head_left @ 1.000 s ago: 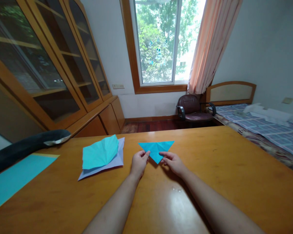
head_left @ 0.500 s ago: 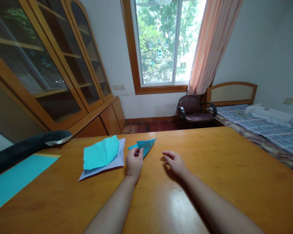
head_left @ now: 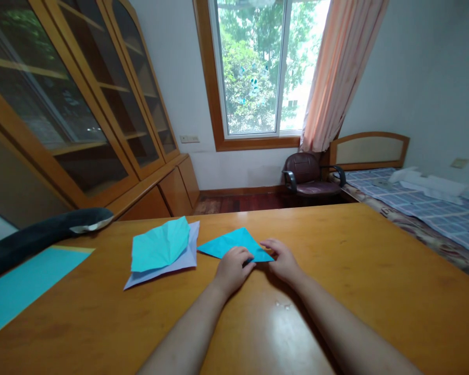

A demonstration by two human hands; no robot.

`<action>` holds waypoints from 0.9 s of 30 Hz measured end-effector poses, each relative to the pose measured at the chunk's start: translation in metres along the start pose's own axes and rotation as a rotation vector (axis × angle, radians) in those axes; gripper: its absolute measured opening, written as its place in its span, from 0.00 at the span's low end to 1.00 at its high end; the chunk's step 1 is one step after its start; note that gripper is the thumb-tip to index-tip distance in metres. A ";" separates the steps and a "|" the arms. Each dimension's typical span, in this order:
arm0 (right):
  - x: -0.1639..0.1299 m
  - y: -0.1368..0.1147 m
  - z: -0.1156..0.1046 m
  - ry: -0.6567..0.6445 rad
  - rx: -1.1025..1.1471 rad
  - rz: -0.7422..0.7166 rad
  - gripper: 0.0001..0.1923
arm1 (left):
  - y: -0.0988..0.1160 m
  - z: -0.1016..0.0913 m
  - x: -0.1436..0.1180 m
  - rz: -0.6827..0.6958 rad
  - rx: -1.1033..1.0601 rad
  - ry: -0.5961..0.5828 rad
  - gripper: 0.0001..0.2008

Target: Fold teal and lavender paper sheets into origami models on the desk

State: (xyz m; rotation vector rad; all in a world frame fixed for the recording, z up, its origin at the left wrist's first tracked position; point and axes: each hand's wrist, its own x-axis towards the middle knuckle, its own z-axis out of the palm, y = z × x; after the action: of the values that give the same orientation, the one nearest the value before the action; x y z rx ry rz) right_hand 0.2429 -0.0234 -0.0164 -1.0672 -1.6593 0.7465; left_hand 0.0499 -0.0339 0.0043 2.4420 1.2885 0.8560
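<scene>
On the wooden table (head_left: 336,271), read from left to right:

Far left edge: a flat cyan sheet (head_left: 19,284) lies on the tabletop, with a dark curved object (head_left: 35,237) resting behind it; what that object is I cannot tell.

Left of centre: a creased cyan paper (head_left: 160,245) lies on top of a pale lilac sheet (head_left: 180,258), just beside the work and untouched.

Folded paper: the blue triangle (head_left: 230,244) now lies flat with its apex pointing away from the person and its long edge nearest them. A second ago it pointed toward them, and half a second ago the left hand alone held it lifted, so it has been turned over or around and laid down again. I judge this a re-orientation between folds.

Left hand (head_left: 232,266): fingers curled loosely, knuckles up, pressing the triangle's near edge near the middle; it has come in from the left.

Right hand (head_left: 283,259): fingers bent, tips on the triangle's right near corner, touching the paper again after hanging free of it half a second ago.

Cabinet (head_left: 82,104): the glass-fronted shelves along the left wall look bare, though reflections hide much.

Far right: a bed (head_left: 433,208) carries white folded bedding (head_left: 430,183); a dark chair (head_left: 308,174) stands empty under the window.
</scene>
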 end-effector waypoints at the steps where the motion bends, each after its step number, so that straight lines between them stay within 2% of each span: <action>1: 0.000 0.000 0.000 -0.035 -0.038 -0.023 0.20 | 0.000 0.001 0.000 -0.003 0.000 -0.031 0.06; 5: -0.002 0.001 -0.003 -0.156 -0.240 -0.080 0.20 | -0.001 0.002 -0.002 0.005 -0.017 -0.118 0.08; 8: -0.001 0.002 -0.005 -0.264 -0.355 -0.106 0.16 | -0.002 -0.001 -0.001 0.022 -0.026 -0.132 0.09; 13: -0.002 -0.001 -0.007 -0.310 -0.413 -0.143 0.13 | -0.009 -0.008 0.000 -0.027 0.022 -0.121 0.10; 17: -0.003 -0.006 -0.008 -0.273 -0.370 -0.190 0.11 | -0.012 -0.009 0.001 -0.055 0.076 -0.124 0.12; 22: -0.002 -0.009 -0.007 -0.156 -0.257 -0.209 0.10 | -0.004 -0.007 0.001 -0.046 0.120 -0.179 0.12; 25: -0.001 -0.007 -0.006 -0.079 -0.194 -0.134 0.08 | 0.004 -0.007 0.001 -0.030 0.122 -0.208 0.11; 27: 0.000 -0.005 -0.006 -0.054 -0.158 -0.055 0.10 | 0.008 -0.006 0.001 -0.022 0.117 -0.224 0.10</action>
State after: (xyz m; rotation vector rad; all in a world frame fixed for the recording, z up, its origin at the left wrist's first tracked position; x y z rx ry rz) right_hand 0.2468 -0.0251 -0.0105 -1.1150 -1.8106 0.6211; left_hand 0.0522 -0.0378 0.0133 2.5210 1.3116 0.4967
